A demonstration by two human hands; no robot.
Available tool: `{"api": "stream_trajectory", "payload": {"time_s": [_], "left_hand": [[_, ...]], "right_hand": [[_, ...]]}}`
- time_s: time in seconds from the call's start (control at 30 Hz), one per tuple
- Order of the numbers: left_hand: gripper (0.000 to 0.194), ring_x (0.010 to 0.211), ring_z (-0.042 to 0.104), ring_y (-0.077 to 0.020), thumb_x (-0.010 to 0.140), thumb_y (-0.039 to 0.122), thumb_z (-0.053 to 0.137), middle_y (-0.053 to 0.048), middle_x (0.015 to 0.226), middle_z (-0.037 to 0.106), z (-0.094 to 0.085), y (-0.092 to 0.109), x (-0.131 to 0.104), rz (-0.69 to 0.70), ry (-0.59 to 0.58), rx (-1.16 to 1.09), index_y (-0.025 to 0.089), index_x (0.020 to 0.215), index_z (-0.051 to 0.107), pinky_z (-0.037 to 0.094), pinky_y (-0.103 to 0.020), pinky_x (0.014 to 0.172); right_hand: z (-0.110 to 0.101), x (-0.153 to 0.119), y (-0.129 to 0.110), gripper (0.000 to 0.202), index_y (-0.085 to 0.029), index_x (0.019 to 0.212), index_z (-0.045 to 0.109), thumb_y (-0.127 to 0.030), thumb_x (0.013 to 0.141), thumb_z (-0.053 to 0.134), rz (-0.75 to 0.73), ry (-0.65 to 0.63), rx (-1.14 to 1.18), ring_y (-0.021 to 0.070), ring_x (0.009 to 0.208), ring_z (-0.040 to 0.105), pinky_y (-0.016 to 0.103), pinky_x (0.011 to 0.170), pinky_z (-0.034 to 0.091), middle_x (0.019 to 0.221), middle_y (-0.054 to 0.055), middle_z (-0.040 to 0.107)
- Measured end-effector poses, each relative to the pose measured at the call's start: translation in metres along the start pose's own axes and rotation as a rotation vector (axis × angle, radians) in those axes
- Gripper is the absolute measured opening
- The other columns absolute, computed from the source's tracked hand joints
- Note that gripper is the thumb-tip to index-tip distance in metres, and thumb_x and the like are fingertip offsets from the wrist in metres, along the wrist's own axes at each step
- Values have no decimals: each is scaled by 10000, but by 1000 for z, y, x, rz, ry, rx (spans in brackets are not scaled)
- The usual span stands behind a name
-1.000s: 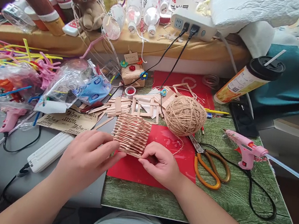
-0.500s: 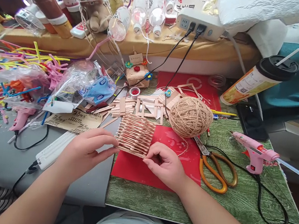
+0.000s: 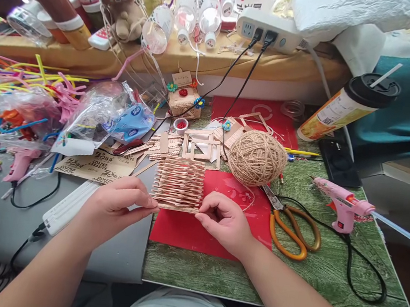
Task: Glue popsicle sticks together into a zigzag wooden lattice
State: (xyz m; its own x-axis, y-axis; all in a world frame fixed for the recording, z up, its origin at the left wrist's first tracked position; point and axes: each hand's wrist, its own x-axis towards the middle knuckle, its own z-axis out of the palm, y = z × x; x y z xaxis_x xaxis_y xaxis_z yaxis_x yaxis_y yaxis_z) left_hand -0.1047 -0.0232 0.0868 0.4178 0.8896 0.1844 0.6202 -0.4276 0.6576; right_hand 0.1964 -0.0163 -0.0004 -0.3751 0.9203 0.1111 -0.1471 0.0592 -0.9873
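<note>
A box built of stacked wooden craft sticks (image 3: pixel 178 183) is held up between my two hands over a red sheet (image 3: pixel 183 231). My left hand (image 3: pixel 119 202) pinches its near left corner between thumb and fingers. At the near right corner, my right hand (image 3: pixel 224 221) pinches with thumb and forefinger, the other fingers curled. The layered stick ends of one side face me. Behind the box lie loose craft sticks (image 3: pixel 166 143) and small square stick frames (image 3: pixel 201 148). A ball of jute twine (image 3: pixel 257 158) rests just beyond my right hand.
Orange-handled scissors (image 3: pixel 295 231) and a pink glue gun (image 3: pixel 345 204) lie to the right, near a tall drink cup (image 3: pixel 349 109). Sandpaper (image 3: pixel 98 163), a white power strip (image 3: pixel 69 206) and bagged pipe cleaners (image 3: pixel 16 118) are leftward. Black cords hang from the socket block (image 3: pixel 268 30).
The craft-stick box has turned and tilted slightly, so its near edge now lies more level. Both hands keep their pinch on its corners. The whole view has shifted a little.
</note>
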Motion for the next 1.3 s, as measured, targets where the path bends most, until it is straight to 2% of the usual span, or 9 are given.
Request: {"api": "stream_trajectory", "payload": {"time_s": [0.27, 0.5, 0.73, 0.83, 0.97, 1.13, 1.3], "left_hand": [[103, 810, 706, -136, 959, 142, 787, -22, 889, 717, -2, -3, 0, 0, -9, -12, 242, 961, 763, 560, -233, 679], [125, 854, 699, -136, 961, 120, 778, -27, 935, 707, -4, -5, -4, -2, -22, 1, 240, 975, 748, 579, -233, 721], [116, 874, 703, -146, 964, 131, 772, -35, 954, 722, -10, -7, -6, 12, -16, 37, 240, 997, 748, 577, -242, 736], [129, 887, 703, -145, 974, 133, 756, -34, 972, 725, -11, -9, -7, 29, -23, 71, 248, 1032, 752, 573, -246, 750], [194, 953, 715, -171, 996, 150, 729, -49, 1066, 761, -11, -12, -9, 90, -29, 193, 270, 1147, 755, 571, -295, 843], [235, 915, 692, -171, 978, 99, 735, -35, 1033, 767, -3, -13, -9, 176, 21, 286, 275, 1135, 734, 540, -333, 869], [218, 898, 675, -158, 990, 82, 708, -33, 993, 732, 31, -10, -8, 142, 135, 173, 264, 1110, 726, 543, -315, 823]], "right_hand": [[-1, 1, -2, 172, -225, 924, 747, -371, 977, 823, -5, -9, -27, 150, 722, 599, 275, 605, 475, 872, 30, 674], [-1, 1, 0, 110, -231, 932, 763, -311, 971, 828, -53, -33, -45, 159, 739, 628, 285, 618, 486, 887, 38, 699], [6, 4, 3, 58, -246, 1022, 775, -226, 978, 806, -218, -7, -136, 171, 791, 680, 310, 715, 562, 909, 40, 744], [11, 6, 3, 37, -253, 1005, 766, -217, 1001, 773, -253, -4, -153, 178, 818, 702, 322, 749, 582, 907, 41, 748], [15, 8, 1, 65, -252, 981, 736, -225, 1038, 719, -298, -27, -193, 190, 828, 713, 330, 743, 594, 898, 50, 748], [7, 8, -19, 76, -250, 1001, 706, -195, 1050, 691, -353, -100, -241, 188, 815, 693, 315, 702, 580, 905, 52, 736], [-8, 7, -65, 108, -245, 1042, 691, -156, 1071, 636, -338, -206, -508, 214, 887, 706, 344, 795, 596, 961, 67, 748]]}}
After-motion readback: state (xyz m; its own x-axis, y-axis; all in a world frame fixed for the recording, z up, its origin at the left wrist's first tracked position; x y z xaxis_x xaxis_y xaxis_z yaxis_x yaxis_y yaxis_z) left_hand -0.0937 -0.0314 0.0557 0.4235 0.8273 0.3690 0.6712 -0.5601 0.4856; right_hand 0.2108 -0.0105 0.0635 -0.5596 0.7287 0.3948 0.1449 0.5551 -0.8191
